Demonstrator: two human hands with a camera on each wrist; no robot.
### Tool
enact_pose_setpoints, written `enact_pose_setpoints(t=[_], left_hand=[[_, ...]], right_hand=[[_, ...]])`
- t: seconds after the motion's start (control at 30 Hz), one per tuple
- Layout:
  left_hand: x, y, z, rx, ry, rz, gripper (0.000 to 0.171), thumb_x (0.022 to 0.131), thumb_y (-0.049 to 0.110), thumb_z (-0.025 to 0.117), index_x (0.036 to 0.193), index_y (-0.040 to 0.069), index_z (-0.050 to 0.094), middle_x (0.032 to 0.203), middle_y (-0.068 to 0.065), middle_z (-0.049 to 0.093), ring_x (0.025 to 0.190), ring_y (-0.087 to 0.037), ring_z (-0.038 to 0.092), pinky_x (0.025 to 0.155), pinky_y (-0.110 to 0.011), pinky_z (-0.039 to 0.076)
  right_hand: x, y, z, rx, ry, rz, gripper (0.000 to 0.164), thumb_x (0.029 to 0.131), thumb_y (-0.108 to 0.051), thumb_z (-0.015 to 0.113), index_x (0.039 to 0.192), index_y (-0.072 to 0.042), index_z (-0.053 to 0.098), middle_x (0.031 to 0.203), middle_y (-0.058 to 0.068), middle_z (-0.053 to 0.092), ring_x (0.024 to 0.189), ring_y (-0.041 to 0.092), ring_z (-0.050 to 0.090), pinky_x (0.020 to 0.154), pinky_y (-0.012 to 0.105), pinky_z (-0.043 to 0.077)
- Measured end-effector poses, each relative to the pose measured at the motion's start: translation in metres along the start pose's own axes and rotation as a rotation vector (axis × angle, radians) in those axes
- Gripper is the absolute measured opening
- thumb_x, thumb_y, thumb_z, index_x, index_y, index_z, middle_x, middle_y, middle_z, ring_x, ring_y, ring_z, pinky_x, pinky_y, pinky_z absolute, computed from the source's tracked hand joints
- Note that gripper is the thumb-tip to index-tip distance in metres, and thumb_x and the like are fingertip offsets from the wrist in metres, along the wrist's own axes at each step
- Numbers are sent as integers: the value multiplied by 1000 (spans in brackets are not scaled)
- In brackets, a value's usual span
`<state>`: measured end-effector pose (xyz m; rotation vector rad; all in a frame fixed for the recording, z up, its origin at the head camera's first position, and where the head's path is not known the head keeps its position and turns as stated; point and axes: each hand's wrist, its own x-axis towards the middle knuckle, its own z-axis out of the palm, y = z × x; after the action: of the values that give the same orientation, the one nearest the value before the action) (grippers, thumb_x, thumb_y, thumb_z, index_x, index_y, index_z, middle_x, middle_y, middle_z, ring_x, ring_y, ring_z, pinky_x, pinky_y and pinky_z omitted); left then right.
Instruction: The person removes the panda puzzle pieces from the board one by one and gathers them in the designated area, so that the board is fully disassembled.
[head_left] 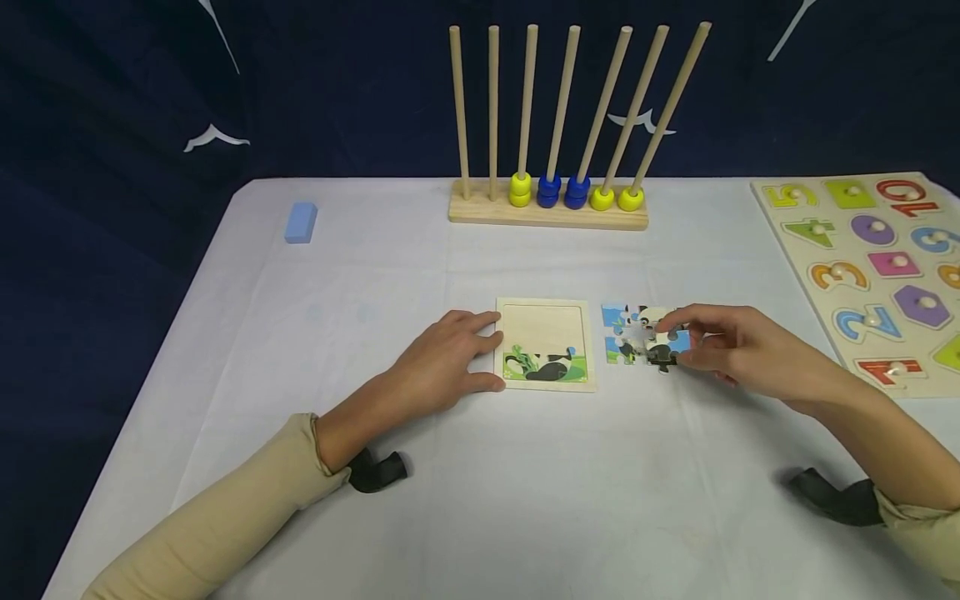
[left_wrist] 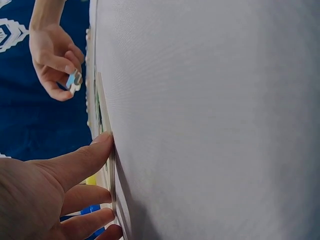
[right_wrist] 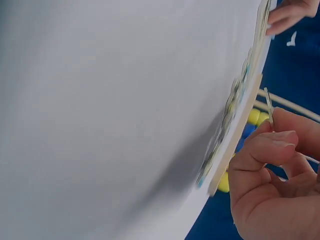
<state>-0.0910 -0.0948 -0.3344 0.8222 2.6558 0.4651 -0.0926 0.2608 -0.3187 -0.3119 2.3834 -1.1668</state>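
The square wooden puzzle tray (head_left: 543,323) lies flat on the table, its lower part filled with a picture of a black-and-white animal on green (head_left: 551,367). Along the tray's left edge rest the fingertips of my left hand (head_left: 442,362), thumb at the near corner. My right hand (head_left: 738,350) pinches a small puzzle piece (left_wrist: 74,81) between thumb and fingers, raised over the table; in the right wrist view the piece (right_wrist: 270,107) shows edge-on. Beneath and left of that hand, several loose puzzle pieces (head_left: 621,318) with blue, white, black and green parts lie right of the tray.
At the back stands a wooden peg rack (head_left: 547,215) with yellow and blue rings on several of its rods. A blue block (head_left: 301,223) lies at the back left. A number-and-shape knob board (head_left: 862,250) covers the right side of the white table (head_left: 570,492).
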Motion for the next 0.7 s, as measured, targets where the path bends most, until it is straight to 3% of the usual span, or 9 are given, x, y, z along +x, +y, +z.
enact_pose_setpoints(t=[0.47,0.7], left_hand=[[-1,0,0,-9,6,0,63,89,35,74,139,1,56,154,-12,39,137,-33,38,112,-40,30],[-1,0,0,-4,4,-1,64,89,35,74,139,1,55,154,-12,39,137,-33,37,112,-40,30]], right_hand=[[-10,27,-16,-18,30,38,33,93,2,62,125,-2,59,80,9,47,52,23,43,43,32,35],[-7,27,-13,-145,43,6,37,87,8,64,122,0,63,83,6,48,59,18,42,48,29,36]])
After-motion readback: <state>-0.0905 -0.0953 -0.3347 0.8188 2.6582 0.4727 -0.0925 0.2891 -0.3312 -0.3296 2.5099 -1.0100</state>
